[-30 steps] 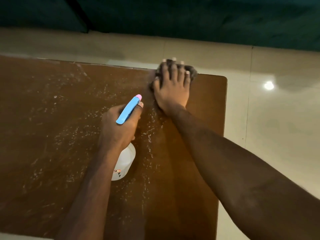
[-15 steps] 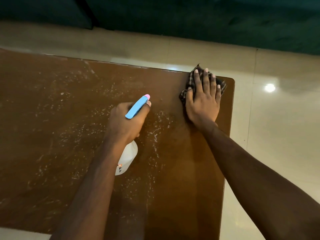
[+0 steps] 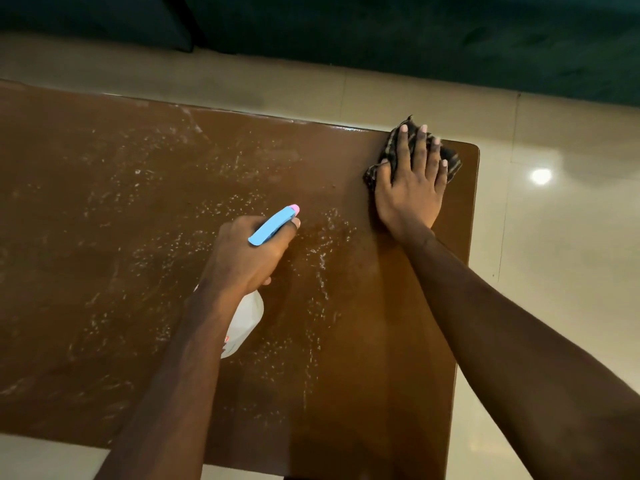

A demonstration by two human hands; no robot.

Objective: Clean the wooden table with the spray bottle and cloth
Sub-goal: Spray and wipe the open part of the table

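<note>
The wooden table (image 3: 104, 237) fills the view, speckled with white spray droplets across its left and middle. My left hand (image 3: 247, 258) grips a white spray bottle (image 3: 244, 325) with a blue trigger head (image 3: 273, 226) and pink nozzle, held above the table's middle. My right hand (image 3: 412, 188) lies flat with straight fingers on a dark checked cloth (image 3: 389, 150), pressing it onto the table's far right corner. Most of the cloth is hidden under the hand.
Beige floor tiles (image 3: 554, 271) surround the table on the right and far side, with a light reflection (image 3: 541, 176). A dark green sofa or curtain (image 3: 415, 36) runs along the back. The table's right strip looks wiped and free of droplets.
My right hand has slid the cloth rightward along the far edge to the table's right corner. My left hand with the bottle has kept its pose.
</note>
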